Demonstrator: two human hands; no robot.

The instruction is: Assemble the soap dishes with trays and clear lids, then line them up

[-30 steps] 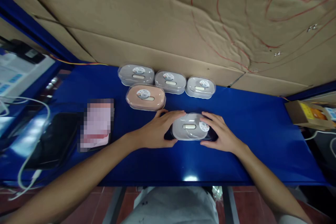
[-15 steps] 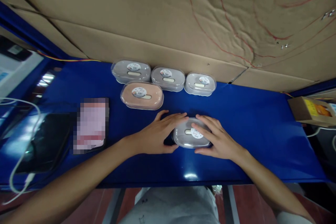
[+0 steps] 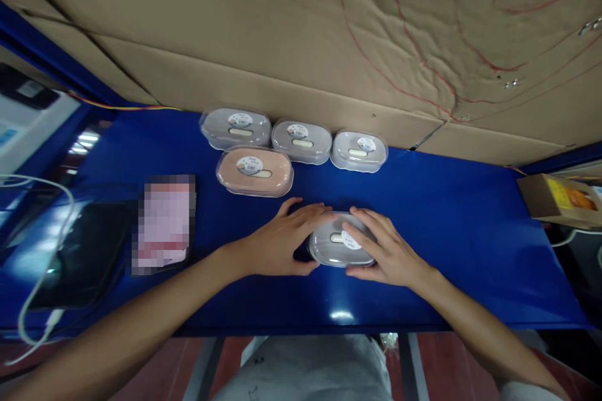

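A grey oval box with a clear lid [image 3: 336, 252] sits on the blue table [image 3: 451, 200] near its front edge, with a round label and a pale tab on top. My left hand [image 3: 282, 241] curves round its left end, thumb at the near side and fingers at the far side. From the right, my right hand [image 3: 385, 250] grips the other end, with a finger over the label. Behind stand a pink box [image 3: 275, 182], two grey boxes [image 3: 219, 125] [image 3: 315, 135] and another grey one [image 3: 348, 144].
A blurred-out phone [image 3: 164, 219] and a dark flat device [image 3: 89, 250] with a white cable [image 3: 35, 288] lie at the left. Brown cardboard [image 3: 211, 19] walls the back. At the right edge is an open carton [image 3: 540, 197].
The grey box between my hands has shifted very slightly left and nearer to me. My right hand has moved a little left with it; my left hand has barely moved.
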